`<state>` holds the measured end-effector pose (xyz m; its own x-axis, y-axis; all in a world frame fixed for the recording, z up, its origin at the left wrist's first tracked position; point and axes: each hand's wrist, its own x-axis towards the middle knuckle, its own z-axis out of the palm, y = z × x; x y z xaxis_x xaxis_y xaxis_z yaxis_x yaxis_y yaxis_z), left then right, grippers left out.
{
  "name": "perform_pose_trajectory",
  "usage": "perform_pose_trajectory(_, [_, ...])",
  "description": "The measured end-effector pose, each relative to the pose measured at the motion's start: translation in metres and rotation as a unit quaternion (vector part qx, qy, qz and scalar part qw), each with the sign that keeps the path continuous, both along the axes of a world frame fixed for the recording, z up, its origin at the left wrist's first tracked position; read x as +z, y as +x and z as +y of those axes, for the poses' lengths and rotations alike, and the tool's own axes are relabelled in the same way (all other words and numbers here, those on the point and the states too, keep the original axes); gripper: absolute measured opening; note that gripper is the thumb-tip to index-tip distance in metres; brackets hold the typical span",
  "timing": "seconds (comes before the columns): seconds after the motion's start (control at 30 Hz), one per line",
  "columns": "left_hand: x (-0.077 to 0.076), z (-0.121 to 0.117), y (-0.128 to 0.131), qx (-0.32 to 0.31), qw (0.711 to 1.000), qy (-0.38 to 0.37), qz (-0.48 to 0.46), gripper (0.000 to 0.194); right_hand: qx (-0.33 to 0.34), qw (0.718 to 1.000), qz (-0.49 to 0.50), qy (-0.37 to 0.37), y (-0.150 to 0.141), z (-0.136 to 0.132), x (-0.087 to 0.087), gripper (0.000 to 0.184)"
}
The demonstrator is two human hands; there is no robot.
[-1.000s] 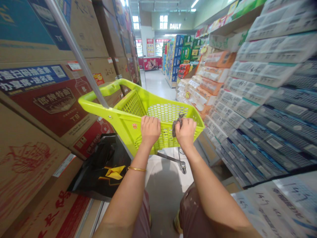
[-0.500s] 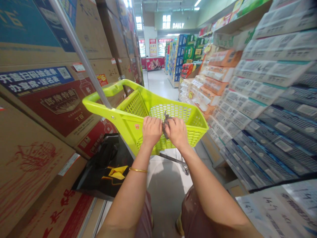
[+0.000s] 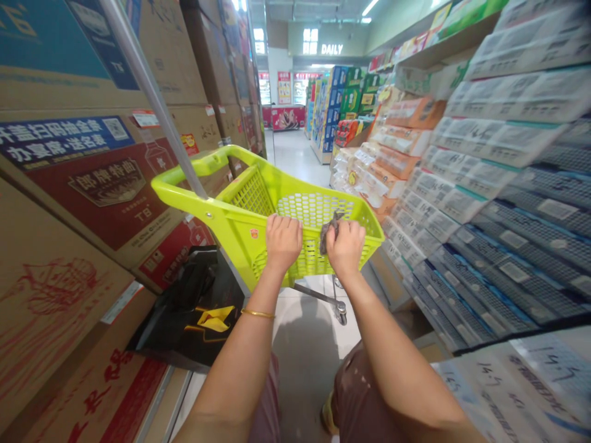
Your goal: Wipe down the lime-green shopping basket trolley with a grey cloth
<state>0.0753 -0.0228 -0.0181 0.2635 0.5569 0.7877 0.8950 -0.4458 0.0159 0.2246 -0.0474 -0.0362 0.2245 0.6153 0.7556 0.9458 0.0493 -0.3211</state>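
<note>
Where both forearms reach forward, the left hand (image 3: pixel 282 241) clenches the near rim of the lime-green perforated plastic shopping basket (image 3: pixel 240 215), tilted in the aisle; the right hand (image 3: pixel 345 247) grips what looks like a crumpled grey-brown rag (image 3: pixel 329 229) against that rim.

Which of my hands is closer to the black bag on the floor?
Left. The left hand grips the basket rim on the side toward the black bag; the right hand, holding a cloth, is farther away.
</note>
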Motion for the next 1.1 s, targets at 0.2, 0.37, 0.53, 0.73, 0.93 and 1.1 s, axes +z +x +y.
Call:
perform_pose_trajectory(0.2, [-0.002, 0.001, 0.001, 0.000, 1.000, -0.018, -0.014, 0.028, 0.083, 0.996, -0.021, -0.002, -0.043, 0.003, -0.001, 0.027])
perform_pose_trajectory(0.37, [0.001, 0.001, -0.004, -0.007, 1.000, -0.021, 0.002, 0.031, 0.109, 0.992, -0.064, -0.028, -0.030, 0.003, 0.000, 0.026])
perform_pose_trajectory(0.53, [0.003, 0.000, -0.007, -0.015, 0.999, -0.030, 0.006, 0.032, 0.077, 0.994, -0.071, -0.010, 0.000, 0.001, -0.001, 0.025])
perform_pose_trajectory(0.73, [-0.001, 0.000, -0.006, -0.025, 0.999, -0.020, -0.003, 0.031, 0.020, 0.999, -0.034, 0.010, 0.025, 0.001, -0.004, 0.020])
perform_pose_trajectory(0.93, [-0.008, -0.003, -0.006, -0.038, 0.999, -0.031, -0.015, 0.029, 0.041, 0.999, 0.004, 0.025, 0.003, 0.002, -0.005, 0.023])
perform_pose_trajectory(1.1, [-0.009, -0.004, -0.007, -0.036, 0.998, -0.041, -0.025, 0.029, 0.132, 0.991, -0.031, -0.015, -0.030, 0.002, -0.007, 0.028])
